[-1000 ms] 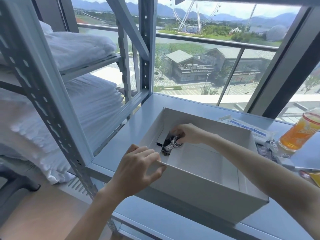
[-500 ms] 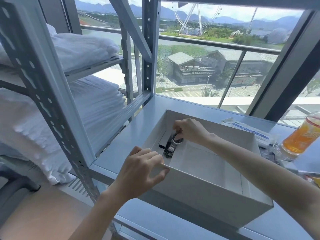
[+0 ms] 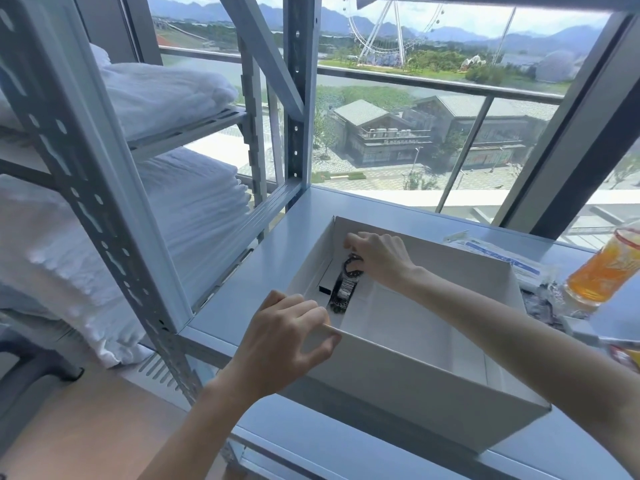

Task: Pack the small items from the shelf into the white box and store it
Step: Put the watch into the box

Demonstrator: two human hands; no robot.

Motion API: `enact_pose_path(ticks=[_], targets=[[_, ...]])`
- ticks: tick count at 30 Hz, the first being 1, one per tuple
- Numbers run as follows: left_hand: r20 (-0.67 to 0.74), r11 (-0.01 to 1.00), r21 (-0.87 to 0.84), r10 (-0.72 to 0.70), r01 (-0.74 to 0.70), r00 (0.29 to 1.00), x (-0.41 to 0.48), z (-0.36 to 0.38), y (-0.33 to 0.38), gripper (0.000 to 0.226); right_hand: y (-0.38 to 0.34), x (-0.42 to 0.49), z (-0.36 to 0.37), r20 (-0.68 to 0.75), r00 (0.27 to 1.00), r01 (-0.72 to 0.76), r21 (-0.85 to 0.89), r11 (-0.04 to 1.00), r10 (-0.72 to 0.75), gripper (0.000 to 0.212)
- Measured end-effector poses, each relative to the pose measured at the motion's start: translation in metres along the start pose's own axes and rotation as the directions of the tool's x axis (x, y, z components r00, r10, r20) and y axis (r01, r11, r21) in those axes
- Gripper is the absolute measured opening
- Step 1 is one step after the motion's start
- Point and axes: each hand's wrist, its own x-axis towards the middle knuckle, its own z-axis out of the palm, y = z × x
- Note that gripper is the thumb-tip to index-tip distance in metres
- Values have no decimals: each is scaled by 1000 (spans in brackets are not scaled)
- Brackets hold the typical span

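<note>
My right hand (image 3: 379, 259) hides the top of the dark packet (image 3: 344, 289) in the box (image 3: 415, 386); I can't tell whether it pinches. My left hand (image 3: 287, 337) grips the near rim, fingers curled.

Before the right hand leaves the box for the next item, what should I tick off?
1. White cardboard box steadied: ok, left hand grips its near rim.
2. Black patterned packet in box: ok, on the floor beside a small black block.
3. Right hand released packet: cannot tell, it covers the far end.
4. Shelf items packed: not ok, clear blue-printed packet lies outside, right of the box.
</note>
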Motion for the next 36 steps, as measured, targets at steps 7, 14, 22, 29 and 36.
enact_pose_path(ticks=[7,14,22,29,36], targets=[[-7,1000,-10,-3,3,1000,0,0,1,29,25,-10,7,323,944,-187,364,912,64,24],[-14,1000,-3,-2,2,1000,0,1,0,29,16,2,0,431,893,-40,363,931,-129,27],[-17,1000,5,10,-10,1000,1,0,0,29,0,12,-9,540,827,61,186,981,-154,32],[-7,1000,10,9,-9,1000,0,1,0,30,2,9,-6,455,884,31,172,985,-107,32],[-14,1000,10,4,-4,1000,0,1,0,31,28,-4,-20,524,849,-107,307,946,-74,36]])
